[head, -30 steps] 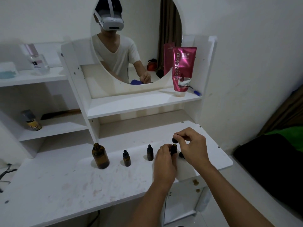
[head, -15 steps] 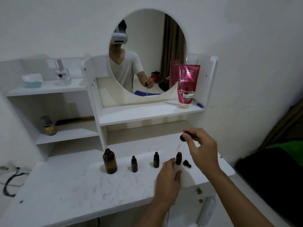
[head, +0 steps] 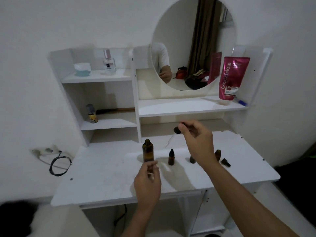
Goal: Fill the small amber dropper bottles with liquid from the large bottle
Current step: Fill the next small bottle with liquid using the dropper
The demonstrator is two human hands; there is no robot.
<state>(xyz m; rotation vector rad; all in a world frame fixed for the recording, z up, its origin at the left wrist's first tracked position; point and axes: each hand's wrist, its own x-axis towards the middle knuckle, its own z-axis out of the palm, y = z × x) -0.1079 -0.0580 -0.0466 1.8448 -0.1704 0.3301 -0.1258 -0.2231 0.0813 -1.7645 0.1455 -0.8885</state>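
The large amber bottle [head: 147,150] stands uncapped on the white vanity top [head: 106,177]. To its right stand three small amber dropper bottles: one capped [head: 171,157], one mostly hidden behind my right wrist [head: 192,159], one uncapped [head: 217,154] with a loose black cap [head: 225,162] lying beside it. My right hand [head: 196,139] holds a dropper [head: 177,130] by its black bulb, the glass pipette slanting down-left above the table between the large bottle and the capped small one. My left hand [head: 147,183] hovers just in front of the large bottle, fingers loosely curled, holding nothing.
A pink tube [head: 233,78] stands on the shelf under the round mirror [head: 193,43]. A perfume bottle [head: 108,63] and a white jar [head: 82,69] sit on the upper left shelf, a small can [head: 92,113] below. A black cable [head: 59,164] hangs at the left wall socket.
The view swung left. My right hand carried the dropper left, away from the uncapped small bottle towards the large bottle. My left hand left that small bottle and moved left, in front of the large bottle.
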